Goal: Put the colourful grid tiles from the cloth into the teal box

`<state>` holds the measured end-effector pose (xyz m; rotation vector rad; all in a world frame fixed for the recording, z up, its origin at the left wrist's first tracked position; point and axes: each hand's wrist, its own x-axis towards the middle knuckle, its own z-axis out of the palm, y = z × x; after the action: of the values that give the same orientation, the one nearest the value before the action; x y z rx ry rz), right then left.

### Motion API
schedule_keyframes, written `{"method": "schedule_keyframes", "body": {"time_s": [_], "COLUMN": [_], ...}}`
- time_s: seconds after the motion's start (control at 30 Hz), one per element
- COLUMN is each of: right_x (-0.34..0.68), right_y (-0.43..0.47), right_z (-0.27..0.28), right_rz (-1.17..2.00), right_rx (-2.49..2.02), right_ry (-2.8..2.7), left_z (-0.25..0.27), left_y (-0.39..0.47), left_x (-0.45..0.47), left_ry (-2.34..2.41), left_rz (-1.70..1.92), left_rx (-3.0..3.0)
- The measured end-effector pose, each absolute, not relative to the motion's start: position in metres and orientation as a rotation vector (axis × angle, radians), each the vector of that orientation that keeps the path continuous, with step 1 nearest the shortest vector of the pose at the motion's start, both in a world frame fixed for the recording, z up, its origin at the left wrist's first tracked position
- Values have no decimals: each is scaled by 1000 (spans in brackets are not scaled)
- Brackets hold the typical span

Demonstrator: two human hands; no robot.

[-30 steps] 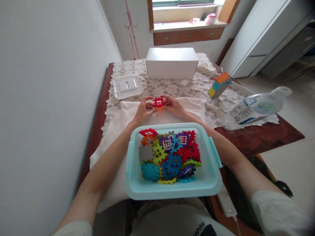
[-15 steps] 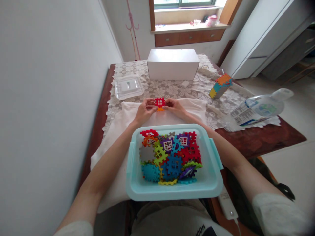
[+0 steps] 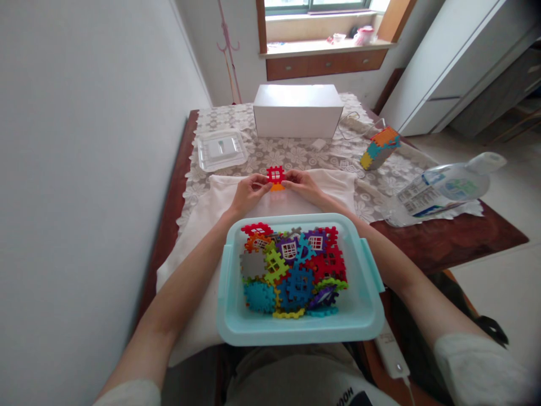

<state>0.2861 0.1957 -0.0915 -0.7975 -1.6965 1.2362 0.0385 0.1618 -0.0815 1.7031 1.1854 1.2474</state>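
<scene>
Between my two hands, above the white cloth, a red square interlocking block with a window grid stands upright, an orange block at its lower edge. My left hand pinches the left side. From the right, my right hand pinches the other side with thumb and fingers. Nearer to me, a light teal plastic bin holds many toothed blocks, among them a grey square, a lime one and a blue one.
A white box stands at the table's back, a clear plastic lid left of it. To the right are an assembled block box and a large clear bottle. A wall borders the left side.
The red block sits slightly more upright and closer against the orange one. Both hands stay pinched at its sides, nearly in the same place.
</scene>
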Motion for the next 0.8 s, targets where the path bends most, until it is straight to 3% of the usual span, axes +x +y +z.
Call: {"method": "schedule_keyframes", "body": {"time_s": [0.8], "right_x": [281], "right_y": [197], "right_z": [-97], "right_rz": [1114], "right_rx": [-846], "right_ry": [-1754], "left_z": [-81], "left_y": [162], "left_x": [39], "left_ry": [1201], "left_rz": [1288], "left_rx": [1703]}}
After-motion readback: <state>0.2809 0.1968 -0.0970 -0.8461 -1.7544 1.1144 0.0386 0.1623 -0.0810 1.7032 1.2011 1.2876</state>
